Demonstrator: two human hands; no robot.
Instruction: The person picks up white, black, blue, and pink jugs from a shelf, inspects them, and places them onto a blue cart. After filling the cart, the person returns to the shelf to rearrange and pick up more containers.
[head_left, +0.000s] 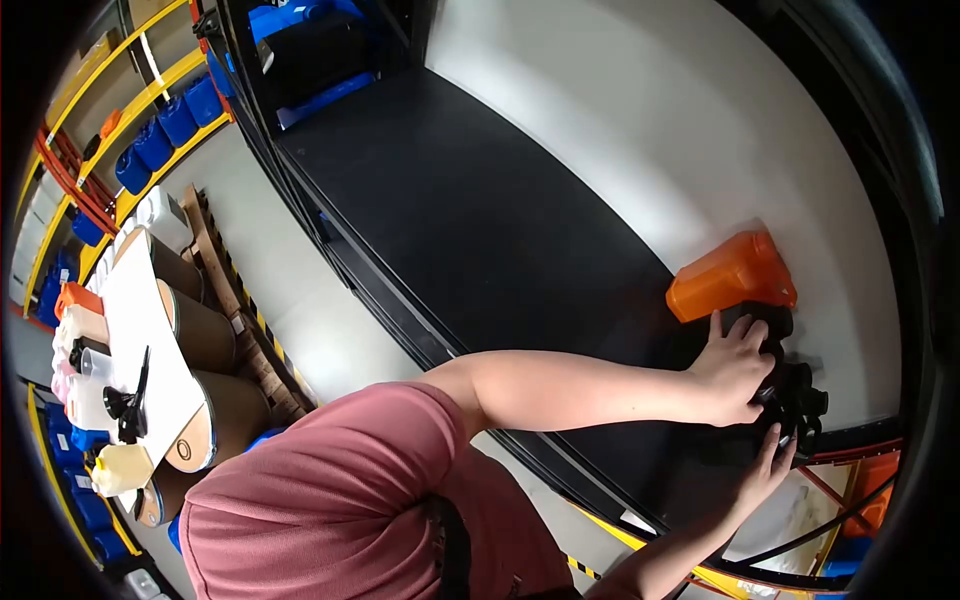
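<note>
My left hand (pixel 735 372) reaches in from the upper arm, its bent fingers spread over a dark black item (pixel 770 320) at the right end of the black tabletop (pixel 480 215). Closer to the bottom, my right hand (pixel 762 475) has its fingers against a cluster of black parts (pixel 800 400), which look like round caps or fittings. The two hands are close together, and the exact shapes between them blend into the dark surface. An orange plastic jerrycan (pixel 735 275) lies tilted just above my left hand, against the pale wall panel.
Blue containers (pixel 310 60) sit at the table's far end. On the left, brown drums (pixel 205 325) stand on a wooden pallet (pixel 235 300), with a white board, black funnel and jugs on top. Yellow racks hold blue jerrycans (pixel 155 145). More shelving stands at lower right.
</note>
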